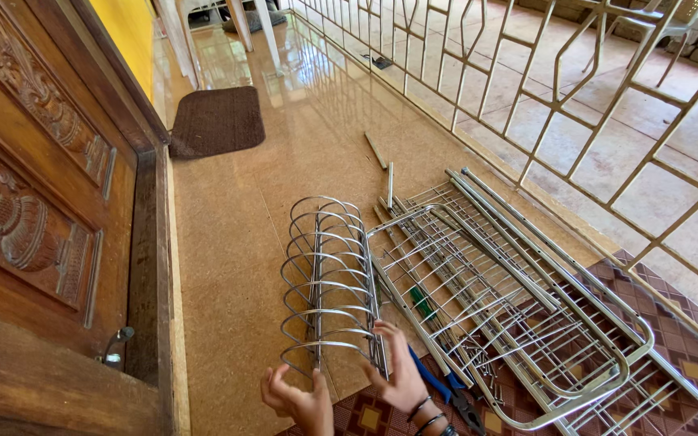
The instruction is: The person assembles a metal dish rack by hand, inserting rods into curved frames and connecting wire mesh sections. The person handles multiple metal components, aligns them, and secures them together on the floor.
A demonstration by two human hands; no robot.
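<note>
Chrome-bright wire plate rack with a row of curved loops (329,282) lies on the speckled tan tile floor (236,242), just in front of the person. Seen from the head camera, the right hand (401,375) grasps the rack's near right edge, fingers curled around the wire, while the left hand (292,396) is spread open just below its near end, holding nothing. Beside the rack lie flat steel wire shelf frames (519,299), partly on a patterned maroon mat (680,339). A carved wooden door (34,210) stands left; a cream metal grille (575,97) runs right.
</note>
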